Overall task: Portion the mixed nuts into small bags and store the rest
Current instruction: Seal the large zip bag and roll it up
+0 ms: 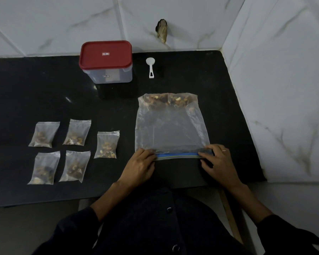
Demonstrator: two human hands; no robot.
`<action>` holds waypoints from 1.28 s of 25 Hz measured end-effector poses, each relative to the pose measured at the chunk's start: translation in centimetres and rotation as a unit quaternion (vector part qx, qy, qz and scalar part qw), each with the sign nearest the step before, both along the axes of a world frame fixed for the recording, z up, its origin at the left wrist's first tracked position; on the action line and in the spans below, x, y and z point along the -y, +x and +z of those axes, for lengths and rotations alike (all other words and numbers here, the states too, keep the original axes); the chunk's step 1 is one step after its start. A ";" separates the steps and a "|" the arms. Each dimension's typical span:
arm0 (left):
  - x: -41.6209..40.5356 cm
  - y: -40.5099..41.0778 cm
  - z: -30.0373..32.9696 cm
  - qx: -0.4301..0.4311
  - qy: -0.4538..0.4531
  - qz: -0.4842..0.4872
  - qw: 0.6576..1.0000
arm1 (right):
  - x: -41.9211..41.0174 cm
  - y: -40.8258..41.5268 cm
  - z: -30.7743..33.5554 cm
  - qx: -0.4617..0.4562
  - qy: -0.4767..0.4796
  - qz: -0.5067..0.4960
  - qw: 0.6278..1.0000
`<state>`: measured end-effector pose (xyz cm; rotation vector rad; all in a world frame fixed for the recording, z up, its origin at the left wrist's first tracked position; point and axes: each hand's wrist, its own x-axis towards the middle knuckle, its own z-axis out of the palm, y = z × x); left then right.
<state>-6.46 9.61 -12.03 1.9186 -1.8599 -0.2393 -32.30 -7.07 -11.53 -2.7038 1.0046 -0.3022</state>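
On the black counter (26, 85) a large clear zip bag (170, 129) lies flat, its mixed nuts (168, 100) gathered at the far end and its blue zip strip (177, 155) at the near end, close to the counter's near edge. To its left lie five small bags (75, 132), each holding a little heap of nuts: two in a far row, two in a near row, and one to the right of them, nearest the large bag; whether they are sealed cannot be told. Farther back stands a clear container (110, 75) with a red lid (105, 54) on it; its contents cannot be made out. A white scoop (150, 68) lies just right of the container, bowl toward the wall. The zip strip runs between the two hands. The left hand (139, 167) sits at the strip's left end with its fingers curled onto it, pinching it. The right hand (218, 161) sits at the right end, thumb and fingers likewise closed on the strip and the bag's corner. Both hands rest low on the counter, well apart from each other.
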 end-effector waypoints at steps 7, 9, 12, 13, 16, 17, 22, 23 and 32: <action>-0.3 -0.5 -0.8 0.037 -0.008 0.047 0.998 | -0.1 0.7 0.9 -0.014 -0.043 0.039 0.998; -0.2 -0.4 -0.9 0.043 -0.007 0.051 0.998 | 0.1 1.2 1.3 -0.015 -0.005 0.037 0.999; -0.2 -0.1 -1.0 0.062 0.005 0.048 0.997 | 0.5 2.2 2.1 -0.037 0.101 -0.012 0.994; -0.1 -0.1 -0.9 0.071 0.014 0.045 0.996 | 0.8 2.5 2.3 -0.053 0.123 -0.022 0.991; 0.9 0.4 -0.4 0.089 0.039 0.054 0.994 | 2.1 3.6 2.9 -0.127 0.173 -0.043 0.976; 1.5 0.6 -0.1 0.089 0.050 0.061 0.993 | 2.7 4.1 3.3 -0.145 0.194 -0.052 0.969; 3.0 1.1 1.0 0.058 0.098 0.086 0.990 | 4.7 4.9 4.4 -0.137 0.260 -0.082 0.952; 3.2 1.2 1.1 0.050 0.094 0.093 0.990 | 4.6 4.9 4.4 -0.131 0.249 -0.077 0.957; 2.2 0.3 0.5 0.008 0.038 0.057 0.998 | 0.7 3.7 2.4 -0.058 0.090 -0.019 0.994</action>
